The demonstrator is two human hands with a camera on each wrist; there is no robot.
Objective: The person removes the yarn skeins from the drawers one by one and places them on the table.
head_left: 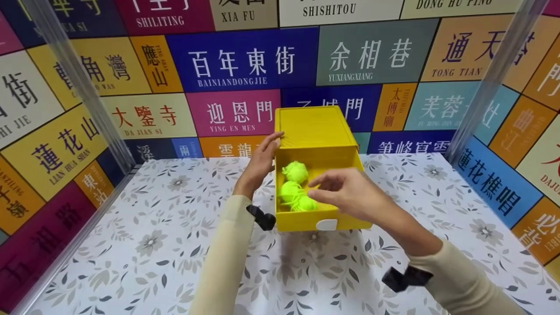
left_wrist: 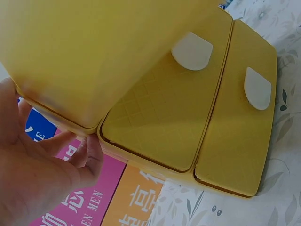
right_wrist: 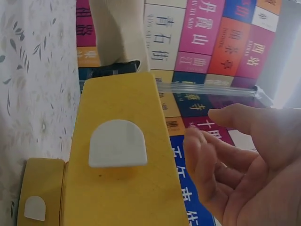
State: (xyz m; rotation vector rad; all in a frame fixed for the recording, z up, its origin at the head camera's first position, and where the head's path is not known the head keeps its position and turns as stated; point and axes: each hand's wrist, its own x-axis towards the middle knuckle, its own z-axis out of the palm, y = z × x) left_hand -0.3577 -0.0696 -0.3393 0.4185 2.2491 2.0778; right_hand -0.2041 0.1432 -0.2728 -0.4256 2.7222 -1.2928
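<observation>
A yellow drawer cabinet [head_left: 313, 127] stands on the table with its top drawer [head_left: 299, 222] pulled out. Bright yellow-green balls of yarn [head_left: 295, 172] lie in the left part of that drawer. My left hand [head_left: 261, 164] rests against the cabinet's left side, fingertips at its edge; the left wrist view shows them beside the corner below the drawer. Over the drawer's right side hovers my right hand [head_left: 350, 192], fingers loosely bent, thumb apart from them. The right wrist view shows nothing between its fingers, beside the drawer front with its white tab handle [right_wrist: 118, 143].
Below the pulled-out drawer, two more drawer fronts [left_wrist: 164, 108] with white tabs are closed. The table [head_left: 153, 280] has a white leaf-patterned cover. Behind stands a wall of colourful sign panels [head_left: 245, 57], with clear upright posts [head_left: 485, 83] at the corners.
</observation>
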